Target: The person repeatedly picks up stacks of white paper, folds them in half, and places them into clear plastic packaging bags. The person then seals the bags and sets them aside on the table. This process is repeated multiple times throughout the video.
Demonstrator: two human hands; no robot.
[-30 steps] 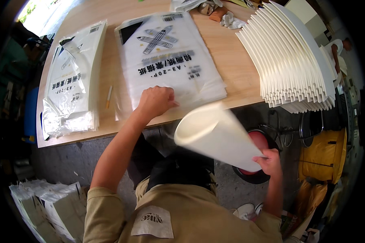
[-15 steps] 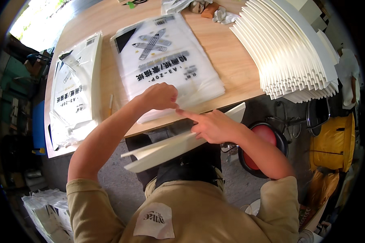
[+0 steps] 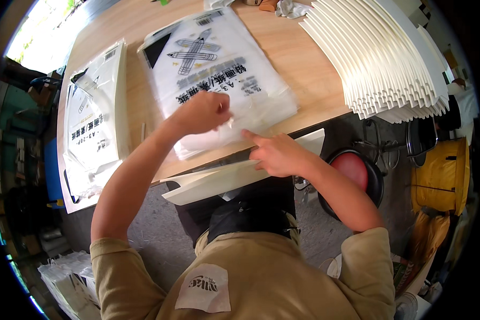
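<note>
My left hand (image 3: 201,113) is over the near part of a stack of clear plastic bags (image 3: 269,98) printed with crossed pencils. Its fingers are curled together; whether they pinch a bag's film is too blurred to tell. My right hand (image 3: 276,154) grips a curved sheaf of cream-white paper (image 3: 213,184) along its upper side, index finger stretched toward the bags. The sheaf hangs at the table's near edge, in front of my lap. To the left lies a filled, printed paper pack (image 3: 93,122) in clear plastic.
Fanned piles of white paper (image 3: 378,58) stand at the right of the wooden table (image 3: 309,64). Beyond the near edge are a red-topped stool (image 3: 349,172) and a yellow bag (image 3: 440,176). White packs (image 3: 64,280) are on the floor at lower left.
My left hand has risen away from my right fingertip, up over the bags. My right hand and the paper sheaf have shifted slightly toward the table.
</note>
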